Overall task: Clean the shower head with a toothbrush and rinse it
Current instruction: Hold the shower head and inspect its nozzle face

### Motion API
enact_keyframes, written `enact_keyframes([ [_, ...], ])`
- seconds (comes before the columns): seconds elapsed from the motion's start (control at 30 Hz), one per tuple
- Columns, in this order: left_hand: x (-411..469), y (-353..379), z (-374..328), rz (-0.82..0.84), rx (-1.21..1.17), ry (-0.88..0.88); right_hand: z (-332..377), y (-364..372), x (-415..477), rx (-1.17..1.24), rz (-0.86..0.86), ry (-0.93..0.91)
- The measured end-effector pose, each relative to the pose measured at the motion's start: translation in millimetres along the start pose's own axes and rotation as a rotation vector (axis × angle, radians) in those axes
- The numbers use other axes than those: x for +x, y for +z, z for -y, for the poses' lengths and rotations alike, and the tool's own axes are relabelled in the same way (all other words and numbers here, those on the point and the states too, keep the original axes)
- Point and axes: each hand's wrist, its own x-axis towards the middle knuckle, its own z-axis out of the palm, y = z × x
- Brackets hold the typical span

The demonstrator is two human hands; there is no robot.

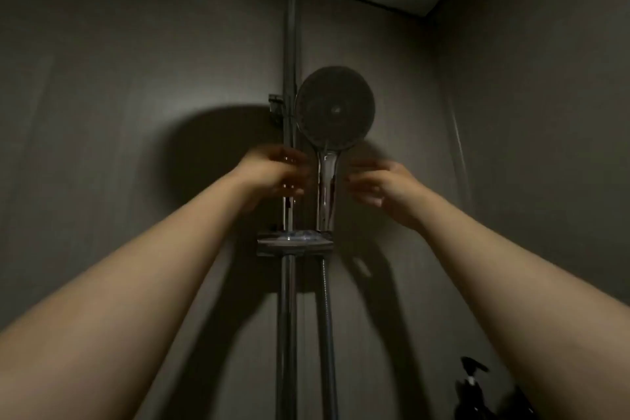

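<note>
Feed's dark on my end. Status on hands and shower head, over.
Left hand at the rail, grip unclear. Right hand open, beside the handle. Shower head mounted, untouched. No toothbrush seen.

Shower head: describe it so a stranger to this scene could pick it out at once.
A chrome rail climbs the wall. Just right of it sits the shower head: a dark round disc atop a shiny handle, unlike the thin straight rail and hose.

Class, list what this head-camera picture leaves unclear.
1. Left hand, head view: blur and dimness hide whether it grips the rail.
2. Shower head face: too dark to judge dirt.
3. Pump bottle: in shadow, partly hidden behind the right forearm.
4. Hose: cut off by the bottom edge.
</note>
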Motion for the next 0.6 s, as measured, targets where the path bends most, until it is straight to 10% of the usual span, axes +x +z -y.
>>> enact_keyframes([
  [0.6,8,47,5,-0.064,0.77,0.151,-21,25,12,-0.135,0.162,0.029],
])
